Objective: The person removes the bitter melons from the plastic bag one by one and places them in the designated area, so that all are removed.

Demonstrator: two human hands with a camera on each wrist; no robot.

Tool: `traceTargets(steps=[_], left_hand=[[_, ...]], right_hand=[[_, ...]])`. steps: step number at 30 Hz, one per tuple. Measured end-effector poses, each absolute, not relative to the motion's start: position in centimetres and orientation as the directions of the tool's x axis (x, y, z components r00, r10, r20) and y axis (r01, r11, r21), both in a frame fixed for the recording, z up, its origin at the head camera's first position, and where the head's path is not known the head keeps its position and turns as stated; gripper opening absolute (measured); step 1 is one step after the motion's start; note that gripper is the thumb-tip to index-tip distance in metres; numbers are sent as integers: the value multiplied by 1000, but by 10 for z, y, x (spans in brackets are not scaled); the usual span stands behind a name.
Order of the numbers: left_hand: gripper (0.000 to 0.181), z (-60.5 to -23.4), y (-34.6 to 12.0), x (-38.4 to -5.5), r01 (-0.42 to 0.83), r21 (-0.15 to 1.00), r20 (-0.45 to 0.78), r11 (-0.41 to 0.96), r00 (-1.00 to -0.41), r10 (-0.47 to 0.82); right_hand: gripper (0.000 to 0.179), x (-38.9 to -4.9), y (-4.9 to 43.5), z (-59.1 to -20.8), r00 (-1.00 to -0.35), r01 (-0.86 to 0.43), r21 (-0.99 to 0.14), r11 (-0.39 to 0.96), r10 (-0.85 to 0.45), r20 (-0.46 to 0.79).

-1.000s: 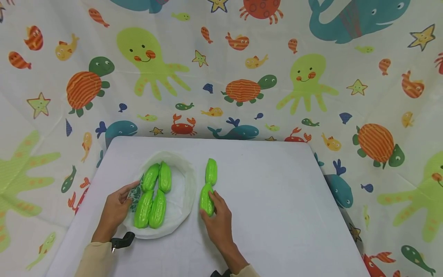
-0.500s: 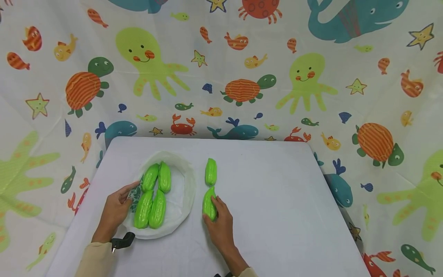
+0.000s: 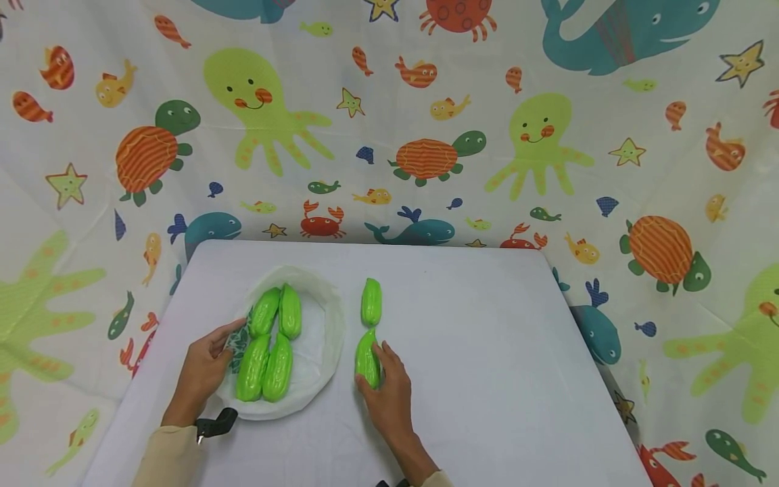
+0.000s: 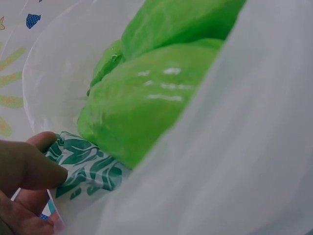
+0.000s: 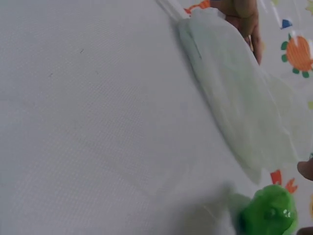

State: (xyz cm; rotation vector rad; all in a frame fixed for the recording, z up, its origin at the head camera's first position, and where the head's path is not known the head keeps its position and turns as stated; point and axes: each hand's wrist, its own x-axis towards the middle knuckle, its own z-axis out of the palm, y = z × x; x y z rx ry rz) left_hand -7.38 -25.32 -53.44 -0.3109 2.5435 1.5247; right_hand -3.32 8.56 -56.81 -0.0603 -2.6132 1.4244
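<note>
My left hand [image 3: 207, 362] pinches the leaf-patterned green edge [image 4: 88, 161] of a round white bag-like container [image 3: 331, 338] between thumb and fingers. Inside the container lie several glossy bright green gourds [image 3: 277, 368], in two rows along its left side. To the right of the container, my right hand [image 3: 392, 392] holds another green gourd [image 3: 366, 358] lengthwise on the table, thumb on the near end and fingers along its right side. A further green gourd [image 3: 371, 302] lies just beyond it, in line, with a narrow gap between them.
A white-covered table [image 3: 487, 352] carries everything. Behind and around it hangs a white curtain [image 3: 341, 67] printed with sea animals. The container's pale side wall [image 5: 234, 93] stands up from the cloth in the right wrist view.
My right hand has drawn its gourd slightly toward me and to the right, opening a gap from the far gourd. For the last half second it has barely moved. My left hand stays still.
</note>
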Motion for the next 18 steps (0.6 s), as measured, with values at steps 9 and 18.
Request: traceTargets(steps=[9, 18], left_hand=[[61, -533, -253, -73, -259, 847, -239, 464, -965, -103], [62, -534, -254, -74, -278, 852, -260, 444, -960, -104]], right_hand=[[69, -45, 74, -552, -979, -116, -845, 523, 84, 186], [68, -60, 49, -535, -980, -167, -881, 443, 22, 197]])
